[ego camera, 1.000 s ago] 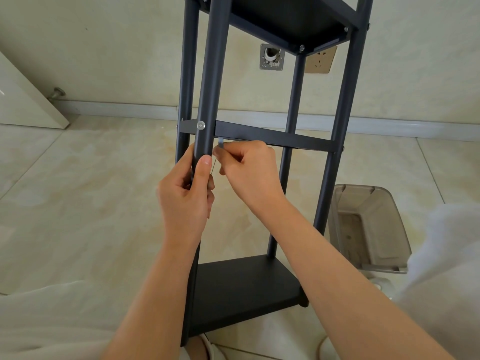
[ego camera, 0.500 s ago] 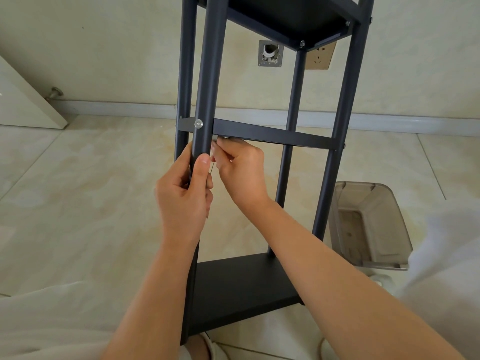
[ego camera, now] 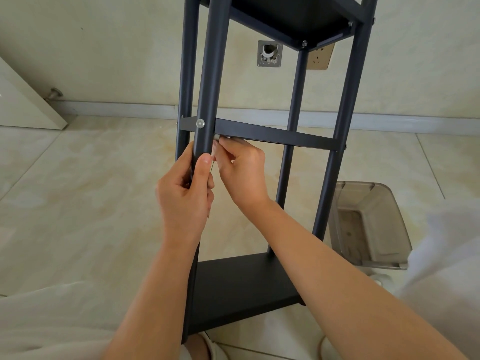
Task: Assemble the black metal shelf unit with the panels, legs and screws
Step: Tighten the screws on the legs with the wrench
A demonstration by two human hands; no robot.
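The black metal shelf unit stands upright on the tiled floor, with a bottom panel, a middle panel seen edge-on and an upper panel. A silver screw sits in the near leg at the middle panel. My left hand grips that near leg just below the screw. My right hand is under the middle panel behind the leg, pinching a thin silver hex key, mostly hidden by the fingers.
A clear grey plastic bin stands on the floor right of the shelf. A wall with a socket and a pipe opening is behind. A white cabinet sits at far left. White cloth lies near both lower corners.
My right hand has slid left and up, closer behind the near leg under the middle panel. The left hand keeps its grip on the leg.
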